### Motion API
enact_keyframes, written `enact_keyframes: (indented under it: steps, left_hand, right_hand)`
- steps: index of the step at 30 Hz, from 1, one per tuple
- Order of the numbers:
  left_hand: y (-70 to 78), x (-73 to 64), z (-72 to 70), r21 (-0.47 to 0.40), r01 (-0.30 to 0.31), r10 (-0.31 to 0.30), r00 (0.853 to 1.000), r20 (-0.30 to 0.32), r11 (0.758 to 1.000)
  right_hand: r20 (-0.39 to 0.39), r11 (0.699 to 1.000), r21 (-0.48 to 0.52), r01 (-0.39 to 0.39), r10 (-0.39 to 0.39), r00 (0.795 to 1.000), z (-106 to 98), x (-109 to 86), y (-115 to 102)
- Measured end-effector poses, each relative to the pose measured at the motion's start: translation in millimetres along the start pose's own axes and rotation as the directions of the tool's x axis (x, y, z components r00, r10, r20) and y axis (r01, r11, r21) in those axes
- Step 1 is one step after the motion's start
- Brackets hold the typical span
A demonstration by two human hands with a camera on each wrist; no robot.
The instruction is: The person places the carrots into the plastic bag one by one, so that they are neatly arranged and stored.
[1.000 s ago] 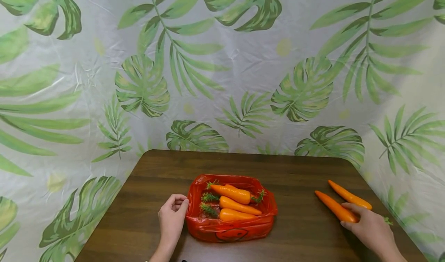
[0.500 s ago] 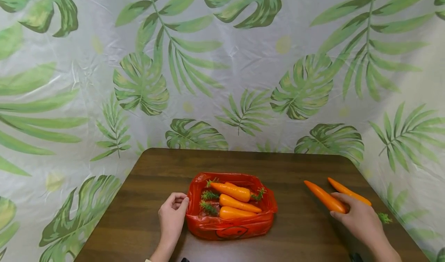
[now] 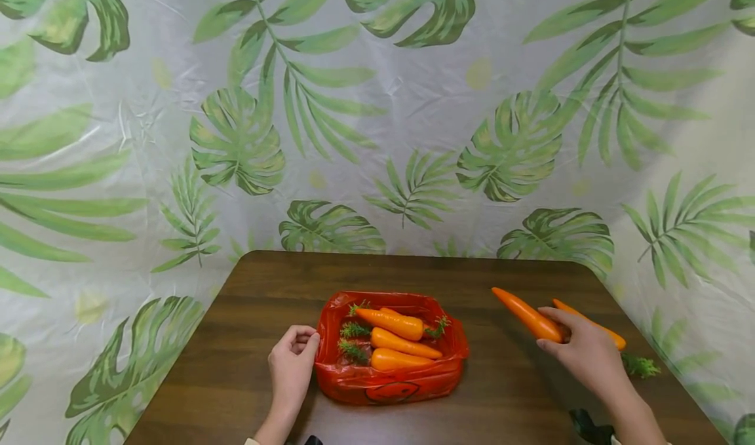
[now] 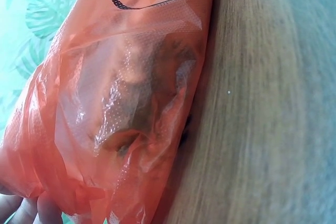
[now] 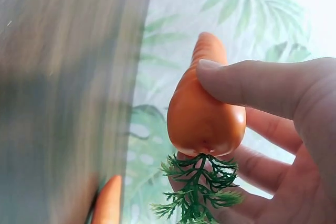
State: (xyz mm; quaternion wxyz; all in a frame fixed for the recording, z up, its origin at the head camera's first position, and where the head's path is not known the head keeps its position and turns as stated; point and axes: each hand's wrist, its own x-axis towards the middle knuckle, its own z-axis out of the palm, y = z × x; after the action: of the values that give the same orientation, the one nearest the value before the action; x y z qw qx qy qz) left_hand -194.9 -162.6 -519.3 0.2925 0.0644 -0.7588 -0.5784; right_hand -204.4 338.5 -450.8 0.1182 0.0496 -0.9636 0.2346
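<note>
A red plastic bag stands with its mouth spread wide near the middle of the table, and several carrots with green tops lie inside. At the bag's left rim, my left hand pinches the plastic; the left wrist view shows fingertips against the bag's edge. My right hand grips a carrot near its thick end, raised above the table to the right of the bag. In the right wrist view, the thumb presses on that carrot, and its green top hangs below.
Another carrot lies near the right edge of the brown wooden table, partly behind my right hand. A leaf-patterned sheet hangs behind the table and down its sides.
My right hand has lifted the carrot off the table and carried it left, nearer the bag. The left hand stays at the bag's rim.
</note>
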Motion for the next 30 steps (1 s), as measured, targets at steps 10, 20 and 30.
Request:
enact_keyframes:
  steps: [10,20,30]
  left_hand:
    - [1.7,0.6,-0.7,-0.002,0.003,-0.003,1.0,-0.001,1.0]
    - [0.6,0.5,-1.0,0.001,0.007,-0.007,1.0,0.005,1.0]
    - [1.2,0.8,-0.5,0.014,0.013,-0.013,1.0,0.001,1.0]
  right_hand:
    - [-0.065,0.996,0.014,0.084,-0.082,0.994,3,11.2,-23]
    - [-0.082,0.991,0.022,0.129,-0.127,0.989,4,18.6,-43]
    - [-0.11,0.984,0.016,0.176,-0.173,0.979,10,27.5,-60]
